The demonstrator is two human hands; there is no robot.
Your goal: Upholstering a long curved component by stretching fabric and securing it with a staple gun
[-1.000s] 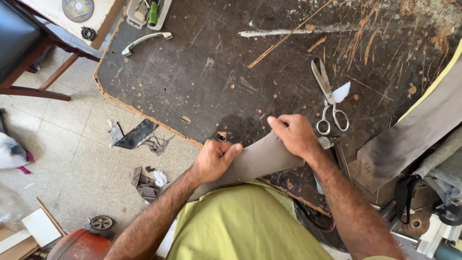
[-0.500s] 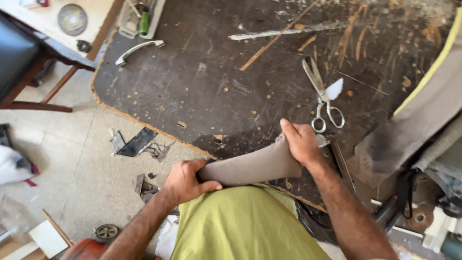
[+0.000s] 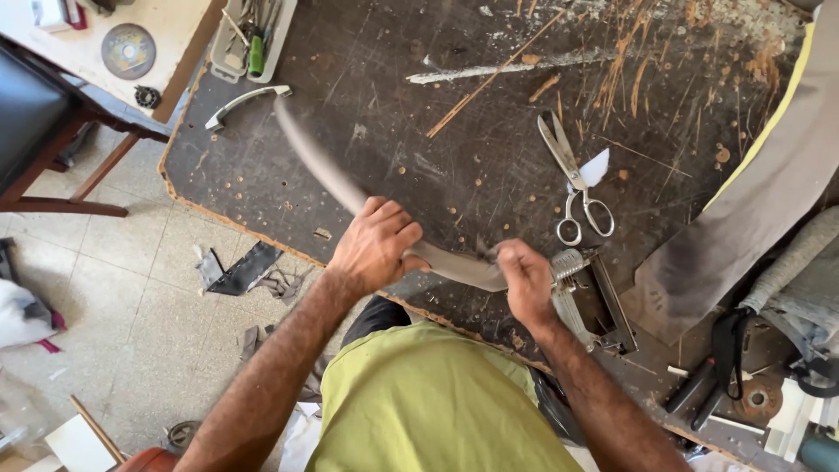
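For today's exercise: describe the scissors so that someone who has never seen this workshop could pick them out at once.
Start at the big dark, scratched worktable that fills the upper part of the view. Right of its middle, above the right hand, lie the scissors, blades pointing away from the person. Their bright metal blades and two loop handles set them apart from the white curved handle at the table's far left.

The grey strip (image 3: 315, 157) is motion-blurred; grey fabric (image 3: 760, 201) leaves frame right.
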